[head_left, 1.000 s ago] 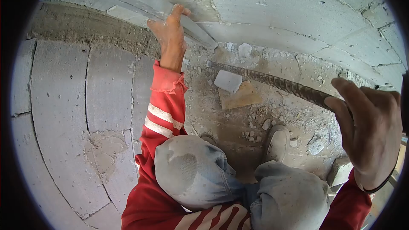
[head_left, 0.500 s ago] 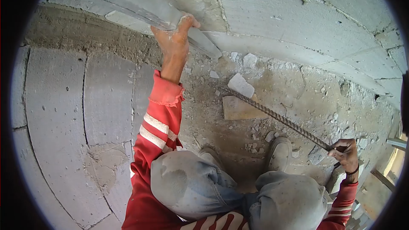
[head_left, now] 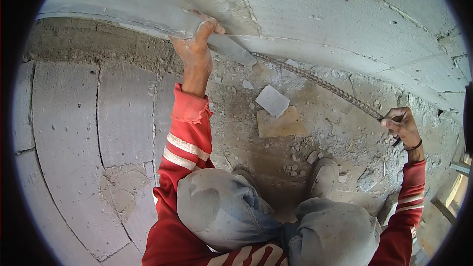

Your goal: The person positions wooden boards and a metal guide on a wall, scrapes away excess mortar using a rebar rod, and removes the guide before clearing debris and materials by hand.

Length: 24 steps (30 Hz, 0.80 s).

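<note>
My left hand (head_left: 196,51) is wrapped round a long, pale grey straight bar (head_left: 231,50), which looks like a hollow profile. The bar slants from the upper left down to the foot of the block wall, and its lower end stays visible below my fingers. Pinched in my right hand (head_left: 401,125) is one end of a ribbed steel rebar (head_left: 320,83). The rod reaches left along the wall's base, its far tip at the bar's lower end; whether they touch I cannot tell. It looks slightly blurred.
A white block fragment (head_left: 272,101) rests partly over a yellowish flat piece (head_left: 282,122) on the rubble-strewn floor. Pale block walls (head_left: 320,17) rise ahead, with more blockwork (head_left: 64,113) on the left. My shoe (head_left: 323,178) stands near loose chips.
My right hand has moved forward, swinging the rebar from across the white fragment to along the wall's base. My left hand and the bar have shifted slightly left.
</note>
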{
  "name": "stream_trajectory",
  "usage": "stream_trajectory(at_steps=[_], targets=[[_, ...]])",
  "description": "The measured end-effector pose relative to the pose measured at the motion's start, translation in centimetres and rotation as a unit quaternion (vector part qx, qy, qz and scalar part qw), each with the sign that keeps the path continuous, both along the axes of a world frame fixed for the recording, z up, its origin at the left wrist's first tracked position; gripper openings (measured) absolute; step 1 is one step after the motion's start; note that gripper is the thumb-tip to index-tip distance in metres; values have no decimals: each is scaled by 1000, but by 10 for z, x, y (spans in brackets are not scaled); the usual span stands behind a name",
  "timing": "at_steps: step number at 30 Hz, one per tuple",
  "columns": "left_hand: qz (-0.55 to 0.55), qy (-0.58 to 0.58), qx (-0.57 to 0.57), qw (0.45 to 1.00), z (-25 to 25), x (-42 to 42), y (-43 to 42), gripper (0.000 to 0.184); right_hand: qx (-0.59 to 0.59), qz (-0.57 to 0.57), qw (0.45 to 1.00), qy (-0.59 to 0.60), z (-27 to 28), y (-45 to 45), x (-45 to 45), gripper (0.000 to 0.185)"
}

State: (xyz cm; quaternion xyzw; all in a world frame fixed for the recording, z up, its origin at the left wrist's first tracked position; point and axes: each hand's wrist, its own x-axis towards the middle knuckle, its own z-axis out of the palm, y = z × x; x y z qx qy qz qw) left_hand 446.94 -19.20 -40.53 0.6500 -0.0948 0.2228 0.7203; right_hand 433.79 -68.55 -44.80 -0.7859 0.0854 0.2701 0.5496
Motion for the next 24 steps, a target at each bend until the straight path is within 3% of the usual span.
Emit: stream_trajectory(at_steps=[4,7,14,16,20,24], targets=[[-10,15,-38,999,-2,-2,0,11,-22,58,998,19,-3,-25,78,33],[2,9,-1,1000,1,-2,-2,10,-59,82,994,44,-2,-16,88,37],[-1,-2,-37,999,-1,-3,0,16,77,-37,992,93,-40,26,-47,29],[23,8,-48,999,2,-4,-4,17,8,38,997,-72,-47,20,-39,28],[7,-9,-19,1000,2,-3,-2,18,-115,97,975,-162,-51,-17,36,32],[9,1,-10,1000,5,-3,-2,18,-101,172,950,-240,-87,-37,71,42]])
